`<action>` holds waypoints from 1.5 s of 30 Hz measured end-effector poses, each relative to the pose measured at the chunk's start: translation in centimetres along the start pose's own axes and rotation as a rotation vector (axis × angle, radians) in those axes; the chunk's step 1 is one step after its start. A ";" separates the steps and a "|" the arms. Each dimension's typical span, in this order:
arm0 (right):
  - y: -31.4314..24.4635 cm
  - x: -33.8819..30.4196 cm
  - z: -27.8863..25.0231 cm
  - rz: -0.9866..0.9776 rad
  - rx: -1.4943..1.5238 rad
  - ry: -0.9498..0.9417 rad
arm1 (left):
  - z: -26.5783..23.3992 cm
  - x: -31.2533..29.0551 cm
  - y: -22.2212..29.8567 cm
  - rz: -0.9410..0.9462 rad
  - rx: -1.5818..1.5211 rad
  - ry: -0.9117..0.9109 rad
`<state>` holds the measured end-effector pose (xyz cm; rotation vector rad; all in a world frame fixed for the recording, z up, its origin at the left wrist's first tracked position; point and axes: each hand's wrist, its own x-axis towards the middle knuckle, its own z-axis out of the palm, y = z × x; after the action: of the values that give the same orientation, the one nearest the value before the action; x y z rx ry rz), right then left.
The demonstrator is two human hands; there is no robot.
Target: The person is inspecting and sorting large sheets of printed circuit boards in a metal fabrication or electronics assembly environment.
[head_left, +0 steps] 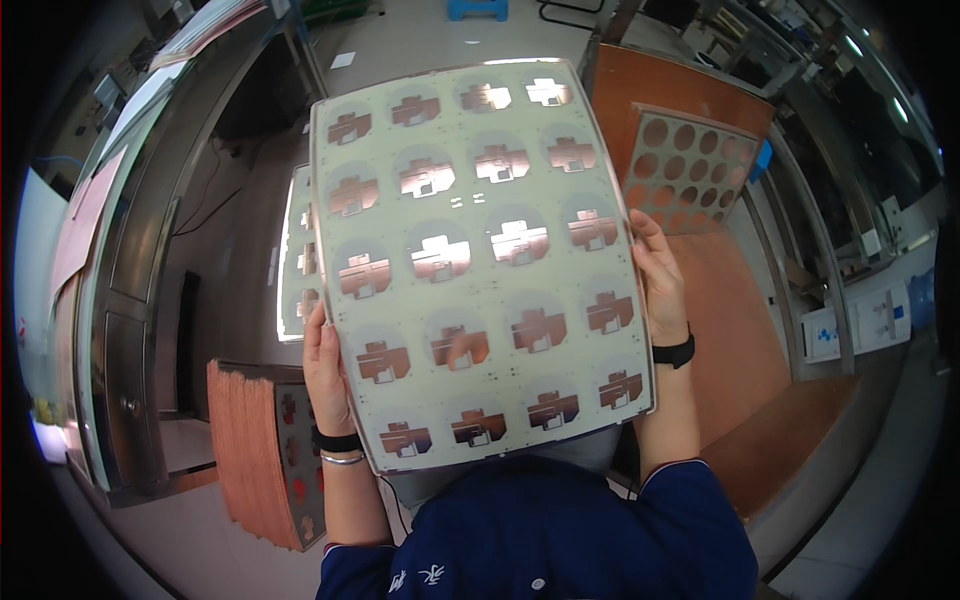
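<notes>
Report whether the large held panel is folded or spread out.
Spread out: the panel shows its whole grid of copper shapes without a fold, the left hand and right hand holding opposite edges.

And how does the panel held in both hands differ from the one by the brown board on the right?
The held panel is gripped at its side edges by the left hand and right hand; the other panel stands against the brown board, held by neither. The held panel's patches are stepped; the other panel's are round. Both bear copper-coloured patches in rows.
</notes>
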<state>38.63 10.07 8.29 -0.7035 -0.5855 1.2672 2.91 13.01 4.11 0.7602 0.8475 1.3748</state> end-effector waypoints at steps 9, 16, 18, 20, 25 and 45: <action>0.6 0.0 0.0 -0.002 -0.022 0.046 | 0.6 -0.6 1.0 -0.024 -0.034 -0.035; 0.6 0.1 0.2 0.001 -0.104 0.028 | 0.7 -0.6 1.2 -0.011 -0.082 -0.014; 0.8 0.2 -0.2 0.003 -0.131 0.025 | 0.5 -0.6 1.1 -0.021 -0.068 -0.018; 0.9 0.2 -0.1 0.014 -0.134 0.028 | 0.5 -0.5 1.2 -0.015 -0.060 -0.021; 0.7 0.0 0.3 0.030 -0.129 0.045 | 0.7 -0.8 1.3 -0.011 -0.074 -0.053; 0.2 -0.5 -2.2 -0.023 -0.171 -0.027 | 0.0 -1.8 0.4 -0.033 -0.128 -0.128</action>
<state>40.03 9.30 6.72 -0.8197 -0.7281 1.2168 2.65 11.28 4.59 0.7240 0.6631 1.3233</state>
